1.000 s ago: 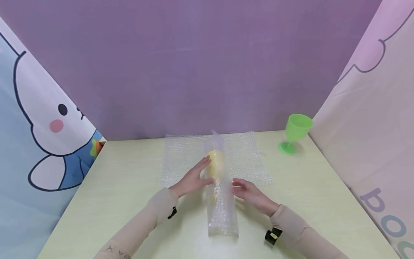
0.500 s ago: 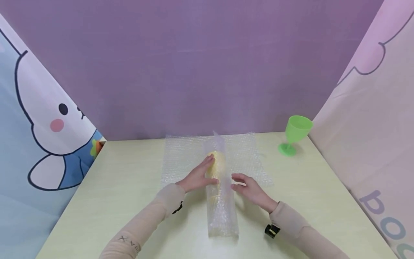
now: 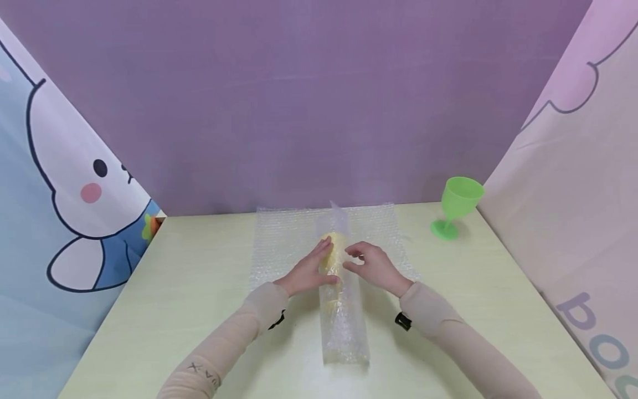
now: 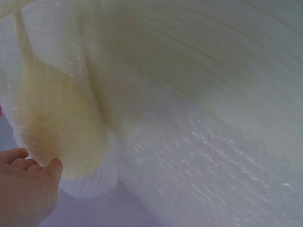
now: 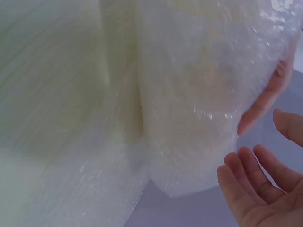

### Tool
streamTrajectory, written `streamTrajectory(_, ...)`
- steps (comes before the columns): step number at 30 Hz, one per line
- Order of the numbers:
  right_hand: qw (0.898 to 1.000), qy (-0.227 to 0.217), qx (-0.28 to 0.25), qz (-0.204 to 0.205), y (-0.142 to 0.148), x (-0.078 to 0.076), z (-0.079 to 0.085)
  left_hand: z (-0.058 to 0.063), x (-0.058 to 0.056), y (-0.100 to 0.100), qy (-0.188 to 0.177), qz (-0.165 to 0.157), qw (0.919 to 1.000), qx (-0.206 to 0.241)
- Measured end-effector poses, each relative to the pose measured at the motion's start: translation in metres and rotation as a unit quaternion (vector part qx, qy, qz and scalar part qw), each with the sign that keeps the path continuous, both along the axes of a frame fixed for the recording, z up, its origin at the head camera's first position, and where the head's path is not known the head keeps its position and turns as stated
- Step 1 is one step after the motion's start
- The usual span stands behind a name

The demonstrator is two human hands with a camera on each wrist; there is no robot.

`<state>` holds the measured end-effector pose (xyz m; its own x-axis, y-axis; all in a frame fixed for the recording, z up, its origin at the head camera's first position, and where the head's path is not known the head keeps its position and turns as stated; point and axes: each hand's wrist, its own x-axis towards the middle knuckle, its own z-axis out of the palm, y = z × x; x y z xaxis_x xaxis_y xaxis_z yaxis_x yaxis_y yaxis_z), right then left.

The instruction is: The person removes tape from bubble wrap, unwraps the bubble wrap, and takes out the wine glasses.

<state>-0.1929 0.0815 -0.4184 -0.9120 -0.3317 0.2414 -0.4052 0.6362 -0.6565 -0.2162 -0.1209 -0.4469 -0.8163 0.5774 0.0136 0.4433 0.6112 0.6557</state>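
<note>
Lying at the centre of the head view, one yellow cup (image 3: 338,250) shows through one roll of wrap (image 3: 346,335), which runs down toward the lower centre. One flat sheet of wrap (image 3: 281,235) spreads behind it, reaching out on both sides. One green cup (image 3: 461,197) stands upright at the right of the frame, near the far edge of the one table (image 3: 194,266).

Two hands appear, each with one pale sleeve. From the lower left, the left hand (image 3: 308,272) rests against the roll over the yellow cup, its fingers extended and thumb spread, touching without clenching. From the lower right, the right hand (image 3: 375,266) hovers just beside the roll, palm turned inward, fingers gently bent, thumb apart; its grasp is loose and holds nothing.
</note>
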Motion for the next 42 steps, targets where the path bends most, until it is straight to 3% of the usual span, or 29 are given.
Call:
streamTrajectory(8,0.996,0.026,0.072,-0.042,-0.025,-0.002,-0.001,0.002,0.0,0.004,-0.005,-0.002,1.0,0.004)
streamTrajectory(15,0.988,0.066,0.131,-0.037,-0.027,-0.004,-0.005,0.003,0.001,0.007,-0.005,0.003,1.0,-0.001)
streamTrajectory(25,0.988,0.065,0.137,-0.014,-0.023,-0.006,-0.005,0.001,0.001,0.007,-0.005,0.001,1.0,-0.003)
streamTrajectory(35,0.981,0.121,0.151,0.0,-0.022,-0.005,-0.007,-0.006,-0.001,0.007,0.004,-0.001,1.0,0.007)
streamTrajectory(42,0.971,0.17,0.171,0.002,-0.021,-0.004,-0.01,-0.007,0.0,0.006,0.012,-0.004,0.9999,0.003)
